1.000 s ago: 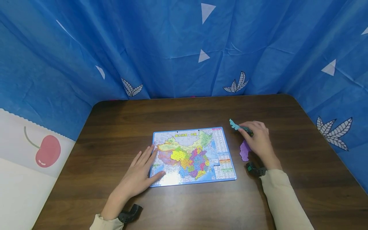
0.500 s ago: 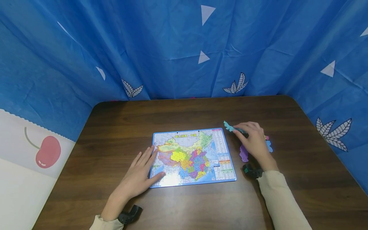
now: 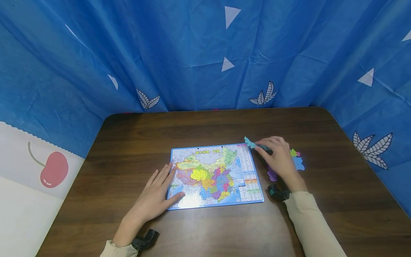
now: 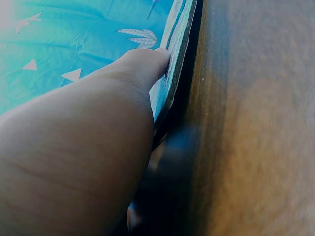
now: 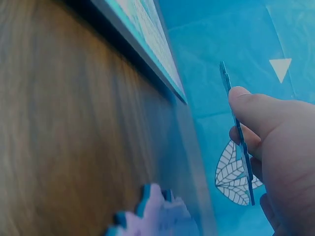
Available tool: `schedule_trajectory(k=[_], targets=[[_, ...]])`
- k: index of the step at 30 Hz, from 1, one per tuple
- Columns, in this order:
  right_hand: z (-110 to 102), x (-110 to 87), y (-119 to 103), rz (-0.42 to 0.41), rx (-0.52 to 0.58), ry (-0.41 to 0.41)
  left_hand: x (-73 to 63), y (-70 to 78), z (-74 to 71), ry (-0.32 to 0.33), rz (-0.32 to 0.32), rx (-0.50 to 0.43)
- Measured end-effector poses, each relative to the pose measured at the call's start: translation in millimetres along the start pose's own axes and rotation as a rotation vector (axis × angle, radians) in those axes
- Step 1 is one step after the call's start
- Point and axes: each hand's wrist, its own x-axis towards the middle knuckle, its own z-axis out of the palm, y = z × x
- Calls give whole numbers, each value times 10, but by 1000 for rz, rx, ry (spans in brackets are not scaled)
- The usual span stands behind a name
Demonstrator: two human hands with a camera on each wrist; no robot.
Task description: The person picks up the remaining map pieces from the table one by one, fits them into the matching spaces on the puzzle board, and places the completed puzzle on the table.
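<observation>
A map puzzle board (image 3: 205,157) with a blue rim lies on the table. My left hand (image 3: 154,198) rests on its left edge, fingers spread and straight; the left wrist view shows the thumb (image 4: 147,64) on the board's edge. Between thumb and fingers my right hand (image 3: 277,157) pinches a thin light-blue puzzle piece (image 3: 249,142), raised by the board's upper right corner. Edge-on, the same puzzle piece (image 5: 241,132) shows in the right wrist view. Below that hand lies a purple puzzle piece (image 3: 272,174), partly hidden.
Right of the right hand lie a blue puzzle piece (image 3: 299,163) and smaller green and pink ones. The brown wooden table (image 3: 135,132) runs back to a blue curtain (image 3: 192,53). A black wrist camera (image 3: 146,240) sits under each wrist.
My right hand has moved left with the light-blue puzzle piece, to the board's upper right corner. The blue, green and pink pieces have come into sight behind it. The left hand stays put.
</observation>
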Motion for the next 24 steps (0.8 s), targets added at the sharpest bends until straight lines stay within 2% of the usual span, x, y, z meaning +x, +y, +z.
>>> schedule_trajectory(k=[10,14,20,24], targets=[[24,-1,-95,43,14,-14,6,2,0,-9,-11,0],[41,0,-113,10,17,3,6,7,-3,-9,-12,-3],[64,9,-157,-96,46,45,4,2,2,-7,-10,-5],[85,11,-192,-123,52,51,4,3,0,-8,-12,-6]])
